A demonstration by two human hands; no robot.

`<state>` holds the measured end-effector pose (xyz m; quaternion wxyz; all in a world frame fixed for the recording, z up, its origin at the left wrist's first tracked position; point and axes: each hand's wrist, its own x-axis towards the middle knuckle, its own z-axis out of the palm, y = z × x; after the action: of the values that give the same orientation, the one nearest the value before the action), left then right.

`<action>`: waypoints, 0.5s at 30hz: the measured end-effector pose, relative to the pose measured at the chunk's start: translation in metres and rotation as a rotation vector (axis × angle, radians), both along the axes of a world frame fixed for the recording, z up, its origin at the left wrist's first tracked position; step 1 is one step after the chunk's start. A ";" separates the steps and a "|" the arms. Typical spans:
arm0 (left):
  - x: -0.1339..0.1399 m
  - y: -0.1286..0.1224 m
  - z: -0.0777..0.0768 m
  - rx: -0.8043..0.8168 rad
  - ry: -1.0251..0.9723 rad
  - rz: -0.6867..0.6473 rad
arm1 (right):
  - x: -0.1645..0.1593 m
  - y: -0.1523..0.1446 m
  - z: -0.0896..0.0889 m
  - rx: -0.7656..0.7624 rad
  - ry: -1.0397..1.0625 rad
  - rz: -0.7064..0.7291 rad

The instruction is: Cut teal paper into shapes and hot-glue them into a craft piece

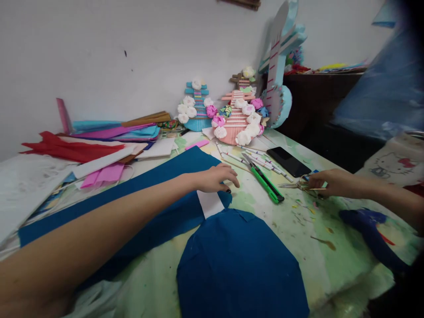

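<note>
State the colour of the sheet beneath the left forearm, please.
The sheet is dark blue, clearest in the head view.

The round form [241, 269], the landmark here, is covered in dark blue paper with creases and small overlapping folds near its upper edge; its outline is faceted. A white strip [210, 204] extends from its upper left edge. The matching blue paper sheet [179, 216], long and lightly wrinkled, lies flat to its left and beyond. The scissors [300, 185], gold-handled, are beyond its right side, blades pointing left, handles partly hidden.
</note>
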<state>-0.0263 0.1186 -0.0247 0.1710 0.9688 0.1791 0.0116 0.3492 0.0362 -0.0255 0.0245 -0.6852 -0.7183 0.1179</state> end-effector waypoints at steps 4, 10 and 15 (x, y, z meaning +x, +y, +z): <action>0.007 0.001 -0.020 0.034 -0.240 0.048 | 0.005 0.008 -0.002 -0.037 -0.060 0.065; 0.002 0.005 -0.039 0.009 -0.403 0.063 | 0.005 0.017 -0.009 -0.104 -0.134 0.083; -0.010 0.009 -0.043 -0.047 -0.395 0.062 | -0.003 0.021 -0.005 -0.168 -0.196 0.077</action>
<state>-0.0365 0.1279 -0.0677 0.2250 0.9375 0.1720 0.2023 0.3464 0.0570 -0.0310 -0.1080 -0.6649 -0.7307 0.1109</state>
